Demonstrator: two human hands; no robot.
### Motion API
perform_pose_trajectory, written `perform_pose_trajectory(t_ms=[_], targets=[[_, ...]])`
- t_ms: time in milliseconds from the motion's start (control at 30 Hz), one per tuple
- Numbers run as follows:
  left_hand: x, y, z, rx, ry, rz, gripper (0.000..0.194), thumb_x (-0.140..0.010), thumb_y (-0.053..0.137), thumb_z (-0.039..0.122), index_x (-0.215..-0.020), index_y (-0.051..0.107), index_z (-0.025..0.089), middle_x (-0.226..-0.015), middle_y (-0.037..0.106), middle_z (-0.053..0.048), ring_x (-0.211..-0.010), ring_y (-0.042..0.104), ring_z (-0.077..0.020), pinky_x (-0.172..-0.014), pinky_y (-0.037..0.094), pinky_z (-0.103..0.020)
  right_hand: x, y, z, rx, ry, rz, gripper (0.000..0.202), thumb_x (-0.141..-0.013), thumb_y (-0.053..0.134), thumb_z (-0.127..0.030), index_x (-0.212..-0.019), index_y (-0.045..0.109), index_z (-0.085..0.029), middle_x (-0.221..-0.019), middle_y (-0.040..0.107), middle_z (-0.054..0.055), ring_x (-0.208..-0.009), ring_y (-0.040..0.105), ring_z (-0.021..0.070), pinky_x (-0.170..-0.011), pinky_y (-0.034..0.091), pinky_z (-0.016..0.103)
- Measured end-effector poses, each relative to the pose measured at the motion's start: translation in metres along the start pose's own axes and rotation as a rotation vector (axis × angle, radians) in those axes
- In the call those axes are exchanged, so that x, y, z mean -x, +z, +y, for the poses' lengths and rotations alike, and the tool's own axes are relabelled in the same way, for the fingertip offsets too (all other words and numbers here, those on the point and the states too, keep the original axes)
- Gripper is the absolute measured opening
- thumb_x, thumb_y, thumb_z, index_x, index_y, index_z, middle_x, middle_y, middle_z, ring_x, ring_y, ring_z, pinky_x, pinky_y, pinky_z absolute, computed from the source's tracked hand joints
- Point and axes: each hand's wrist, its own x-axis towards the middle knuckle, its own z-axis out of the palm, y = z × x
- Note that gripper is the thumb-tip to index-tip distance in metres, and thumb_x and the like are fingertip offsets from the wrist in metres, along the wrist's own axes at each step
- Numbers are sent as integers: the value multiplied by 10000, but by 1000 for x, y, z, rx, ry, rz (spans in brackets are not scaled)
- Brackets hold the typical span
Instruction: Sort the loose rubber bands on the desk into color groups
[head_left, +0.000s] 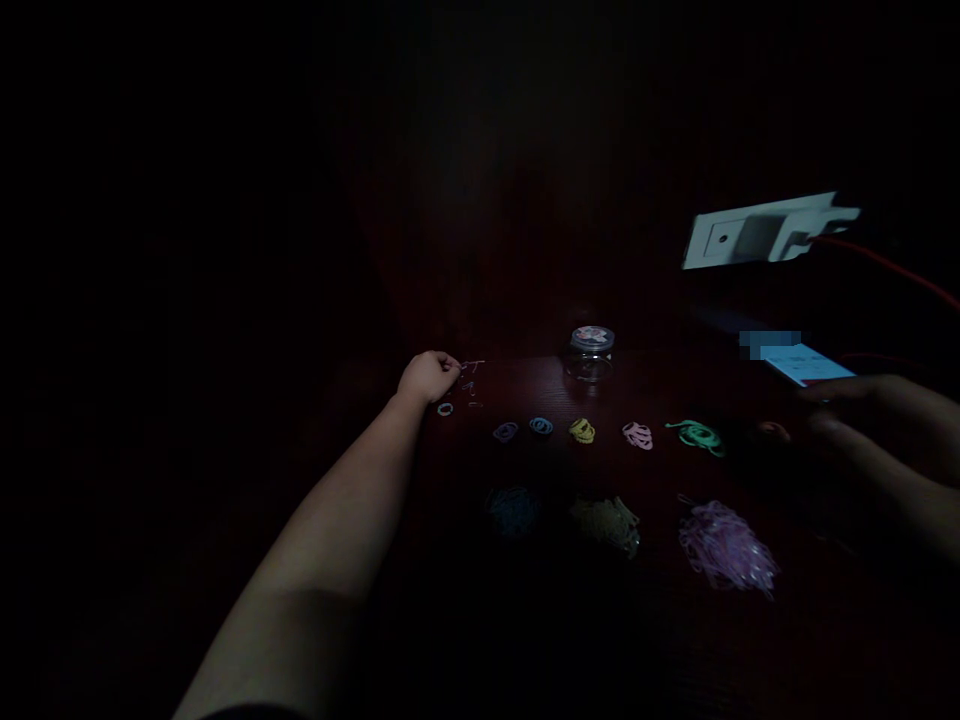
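My left hand [431, 377] is at the far left of the dark table, its fingers closed beside a few small thin pieces [469, 386]. What it pinches, if anything, is too small to make out. A small pale blue ring of bands [445, 410] lies just below it. My right hand [892, 425] is dim at the right edge, with thumb and forefinger apart. Beyond its fingers shows a phone with a lit screen [810, 362], and a dark orange-brown bundle [772, 432] lies left of the thumb.
Across the table run small band bundles: purple [505, 432], blue [541, 426], yellow [582, 431], pink [638, 435] and green [699, 436]. Nearer lie loose heaps in blue [513, 511], yellowish [609, 523] and lilac [727, 546]. Behind are a lidded clear jar [591, 358] and a white socket with plug [761, 235].
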Motion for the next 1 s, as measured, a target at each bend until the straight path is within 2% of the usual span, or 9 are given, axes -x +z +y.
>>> perform_pose_trajectory(t_ms=[100,167,267,400,567,800,900,1000], targets=[[-4,3,12,-100,136,25,361,-872,593,383,-1139,766,212,-1208,732,-78,-1084,675,-253,-1011,500,-338,-4,-4,5,-111,53,-97,338,-832,642,-587,-1095,629,-376,-1003,749,37,-798,739,251,-600,623,357],[-8,6,21,-168,162,-26,400,-873,592,398,-1197,746,219,-1236,722,-81,-1112,666,-272,-1022,499,-364,-6,-6,7,-144,58,-121,361,-830,639,-602,-1101,629,-364,-998,748,40,-808,738,261,-621,623,377],[-13,10,29,-249,152,-98,369,-869,590,389,-1157,761,234,-1168,745,-79,-1049,686,-276,-957,531,-365,-8,-10,6,-116,41,-80,382,-845,613,-614,-1120,635,-351,-1038,744,49,-844,733,278,-683,622,421],[-18,14,30,-297,175,-106,308,-877,558,304,-1077,780,233,-1160,741,-85,-1039,686,-267,-930,534,-347,-8,-14,-1,-30,-13,-30,365,-869,574,-611,-1115,639,-349,-1160,721,51,-906,724,285,-719,612,436],[-22,18,25,-250,305,-102,272,-871,540,181,-1000,776,222,-1090,755,-72,-1013,686,-242,-944,524,-338,-5,-13,-13,-113,12,-114,324,-878,580,-557,-1097,631,-323,-1053,739,53,-835,733,254,-654,619,368],[-22,22,27,-80,505,-56,243,-873,548,173,-1005,751,200,-1037,743,-67,-950,682,-206,-914,532,-330,-4,-12,-9,-98,-13,-96,346,-866,590,-578,-1103,638,-330,-1015,742,38,-797,731,234,-646,616,344],[-21,20,24,8,502,-44,272,-843,541,138,-1039,724,184,-1025,738,-59,-909,683,-185,-887,545,-311,-6,-12,1,-118,18,-105,366,-851,605,-597,-1107,642,-337,-983,743,35,-768,728,236,-626,620,345],[-21,17,19,23,462,7,339,-802,547,116,-1094,709,174,-1081,732,-67,-965,682,-190,-929,537,-310,-8,-12,10,-110,45,-70,365,-824,650,-590,-1098,646,-348,-1032,738,35,-804,730,250,-616,629,345]])
